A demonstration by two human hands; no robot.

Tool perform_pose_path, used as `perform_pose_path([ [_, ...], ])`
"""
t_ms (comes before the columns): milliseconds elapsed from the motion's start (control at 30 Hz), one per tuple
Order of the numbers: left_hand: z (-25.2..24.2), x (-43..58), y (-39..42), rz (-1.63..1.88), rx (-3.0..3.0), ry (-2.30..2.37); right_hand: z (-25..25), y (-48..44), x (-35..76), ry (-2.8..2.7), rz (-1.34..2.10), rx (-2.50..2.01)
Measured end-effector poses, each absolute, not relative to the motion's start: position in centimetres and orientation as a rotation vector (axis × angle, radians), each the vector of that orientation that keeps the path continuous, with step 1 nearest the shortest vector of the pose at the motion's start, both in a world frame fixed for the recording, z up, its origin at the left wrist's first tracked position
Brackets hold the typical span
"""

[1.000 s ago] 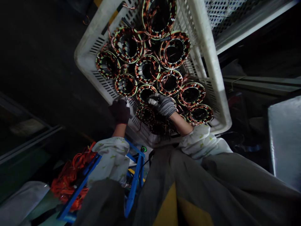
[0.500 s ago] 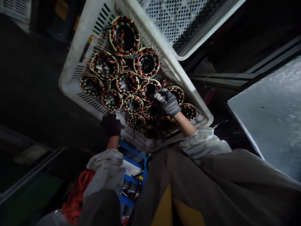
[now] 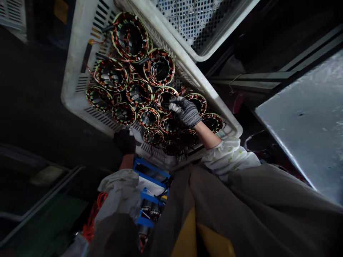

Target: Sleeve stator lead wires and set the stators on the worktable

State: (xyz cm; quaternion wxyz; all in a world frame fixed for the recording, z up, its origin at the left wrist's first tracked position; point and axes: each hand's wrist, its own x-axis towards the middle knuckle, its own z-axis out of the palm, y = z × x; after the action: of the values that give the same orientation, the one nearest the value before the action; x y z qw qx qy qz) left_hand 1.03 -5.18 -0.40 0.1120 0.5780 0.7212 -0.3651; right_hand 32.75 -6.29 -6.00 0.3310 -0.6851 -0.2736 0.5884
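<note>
A white slotted plastic crate in front of me holds several round stators wound with copper wire. My right hand, in a grey knit glove, is inside the crate with its fingers curled on the rim of one stator near the middle. My left hand, in a dark glove, is closed on the crate's near rim at the lower left.
A second white perforated crate stands behind the first. To the right lies a grey metal tabletop. Below are a blue frame and orange cable. My dark apron fills the foreground.
My right hand has moved from a stator near the crate's front rim to one nearer the middle and gripped its rim. My left hand stays on the crate's rim. The view has swung right.
</note>
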Motion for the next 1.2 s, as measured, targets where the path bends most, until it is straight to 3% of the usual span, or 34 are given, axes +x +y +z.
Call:
perform_pose_path([
  [200, -1.0, 1.0, -5.1, -1.014, 1.734, 2.133, -2.6, -9.1, 35.0, -0.493, 1.475, -1.723],
  [400, -1.1, 3.4, -10.9, -0.757, 1.602, 2.226, -2.2, -13.0, 33.8, -0.669, 1.675, -1.869],
  [600, -0.9, 4.8, -12.7, -0.860, 1.575, 2.262, -2.6, -12.4, 33.0, -1.124, 1.819, -1.969],
  [867, -0.1, 5.5, -11.7, -0.857, 1.486, 2.235, -2.8, -12.8, 32.9, -1.284, 1.718, -2.026],
  [1067, -0.4, 5.3, -11.7, -0.865, 1.533, 2.234, -2.3, -12.3, 32.3, -1.077, 1.724, -2.032],
  [1200, -0.4, 5.1, -11.9, -0.945, 1.565, 2.227, -0.8, -12.0, 33.4, -0.652, 1.674, -1.842],
])
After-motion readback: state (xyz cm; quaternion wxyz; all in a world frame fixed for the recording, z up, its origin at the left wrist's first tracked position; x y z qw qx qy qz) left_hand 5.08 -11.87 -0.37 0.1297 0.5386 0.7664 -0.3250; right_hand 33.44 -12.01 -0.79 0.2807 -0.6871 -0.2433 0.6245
